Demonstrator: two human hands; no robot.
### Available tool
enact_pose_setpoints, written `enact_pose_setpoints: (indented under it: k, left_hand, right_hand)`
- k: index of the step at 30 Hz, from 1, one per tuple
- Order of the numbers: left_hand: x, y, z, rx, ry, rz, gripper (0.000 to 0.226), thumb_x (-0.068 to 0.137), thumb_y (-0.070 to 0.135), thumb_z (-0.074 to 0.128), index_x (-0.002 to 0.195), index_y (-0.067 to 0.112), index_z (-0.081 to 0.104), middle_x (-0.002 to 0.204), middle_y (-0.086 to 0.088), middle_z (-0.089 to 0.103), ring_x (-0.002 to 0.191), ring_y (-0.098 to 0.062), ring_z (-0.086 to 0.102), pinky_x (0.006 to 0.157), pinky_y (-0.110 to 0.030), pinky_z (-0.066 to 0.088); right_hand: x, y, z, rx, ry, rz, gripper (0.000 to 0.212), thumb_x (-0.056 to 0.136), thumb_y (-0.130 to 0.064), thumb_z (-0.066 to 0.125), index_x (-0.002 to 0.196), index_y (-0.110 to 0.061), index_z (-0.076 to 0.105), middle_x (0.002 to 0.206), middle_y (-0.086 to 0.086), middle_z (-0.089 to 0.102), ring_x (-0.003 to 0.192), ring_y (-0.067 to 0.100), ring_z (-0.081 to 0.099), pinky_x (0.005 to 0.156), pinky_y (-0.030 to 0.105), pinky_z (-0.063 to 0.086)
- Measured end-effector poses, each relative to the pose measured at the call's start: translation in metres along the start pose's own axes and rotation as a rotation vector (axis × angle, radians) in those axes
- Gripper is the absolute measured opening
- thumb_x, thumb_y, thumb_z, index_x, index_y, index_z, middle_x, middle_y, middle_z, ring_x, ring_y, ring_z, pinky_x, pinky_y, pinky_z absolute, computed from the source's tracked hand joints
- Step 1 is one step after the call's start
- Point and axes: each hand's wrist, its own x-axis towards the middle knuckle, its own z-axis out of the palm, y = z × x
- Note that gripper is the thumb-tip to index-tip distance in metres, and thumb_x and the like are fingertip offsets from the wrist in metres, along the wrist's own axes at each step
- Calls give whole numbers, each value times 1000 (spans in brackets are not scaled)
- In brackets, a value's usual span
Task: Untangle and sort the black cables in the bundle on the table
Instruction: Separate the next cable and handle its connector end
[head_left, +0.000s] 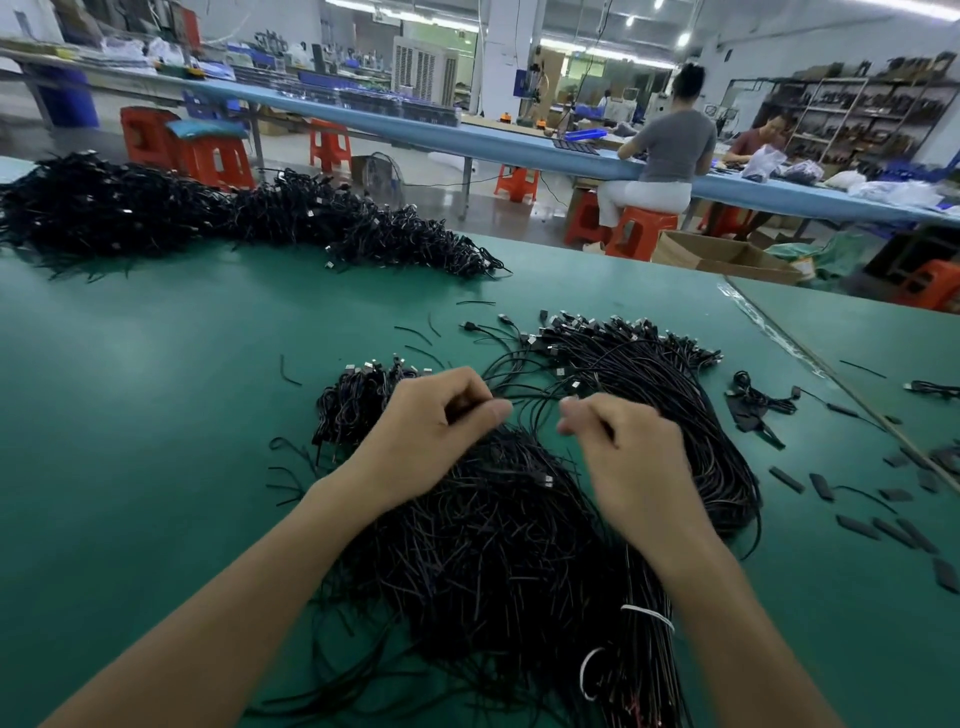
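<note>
Green surface (156, 415) carries the black cable bundle (493, 545); my left hand (431, 431) pinches a strand (524, 399), while the grip of my blurred right hand (628, 457) cannot be told.

Bare left grip (431, 431), bare right grip (636, 457), bare forearms (249, 587).

The green table (156, 389) bears the black cable bundle (493, 545), a far cable heap (130, 208) and scattered black sleeves (822, 487).
</note>
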Motion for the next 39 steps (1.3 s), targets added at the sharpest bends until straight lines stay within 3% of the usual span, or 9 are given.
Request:
enact_pose_setpoints:
  k: [3, 5, 10, 15, 20, 23, 29, 35, 39]
  left_hand:
    - [4, 9, -6, -122, 166, 19, 11, 91, 38, 58, 88, 29, 64, 68, 8, 60, 59, -20, 53, 56, -36, 50]
    - [8, 17, -7, -147, 258, 92, 8, 94, 33, 60, 95, 29, 67, 72, 17, 63, 60, -6, 55, 56, -22, 47]
    - [13, 22, -1, 113, 119, 160, 9, 94, 23, 67, 98, 19, 73, 73, 23, 63, 59, 6, 56, 58, -7, 41]
    - [2, 12, 10, 153, -142, 110, 9, 99, 35, 57, 99, 30, 64, 67, 2, 63, 60, -21, 57, 60, -44, 50]
    - [-11, 1, 7, 47, -116, -27, 28, 95, 58, 47, 91, 32, 57, 58, 9, 49, 49, -6, 38, 50, -21, 35]
    - [-18, -1, 1, 9, -303, -311, 59, 90, 70, 34, 74, 21, 62, 53, 10, 40, 48, -11, 34, 51, -26, 32]
    - [-32, 25, -2, -782, -734, -476, 57, 102, 57, 34, 62, 20, 50, 51, 9, 27, 43, -8, 20, 41, -17, 23]
    - [-15, 31, 4, -1095, -120, -475, 47, 99, 41, 42, 79, 13, 74, 55, 5, 40, 44, -7, 35, 39, -18, 33]
    - [-15, 12, 12, -758, 131, -408, 41, 108, 24, 35, 105, 6, 72, 85, -5, 69, 83, -19, 68, 75, -25, 56]
  right_hand:
    - [-1, 14, -15, -18, 175, 48, 29, 102, -35, 48, 87, -20, 68, 42, -8, 44, 38, 4, 40, 39, 13, 30]
    - [-2, 25, -24, -84, 186, 85, 28, 103, -35, 48, 91, -22, 69, 43, -12, 49, 38, 4, 40, 42, 13, 33]
    - [-4, 20, -29, -191, -262, 104, 31, 98, -28, 58, 129, -30, 61, 87, -18, 63, 72, -7, 58, 60, 5, 41]
    - [-6, -1, -4, -54, -310, 25, 25, 99, -34, 54, 124, -33, 61, 113, -15, 56, 106, 0, 52, 91, 16, 38]
    - [-6, 0, 7, 150, -264, 44, 22, 101, -26, 52, 83, -23, 63, 79, -4, 68, 68, 7, 65, 69, 30, 53]
    - [-7, 7, 8, 187, -76, 18, 20, 99, -26, 56, 81, -27, 64, 66, -15, 62, 53, 1, 52, 53, 15, 41]
    - [-6, 8, 16, 300, -54, 60, 23, 97, -33, 58, 78, -27, 69, 64, -5, 63, 53, 6, 48, 52, 28, 41]
    - [-20, 1, 34, 196, -501, 52, 37, 103, -32, 49, 69, -32, 60, 55, -7, 53, 49, 8, 41, 48, 28, 34]
    - [-23, -6, 28, 64, -600, -11, 31, 103, -32, 47, 78, -29, 63, 61, 6, 56, 49, 9, 42, 47, 24, 34]
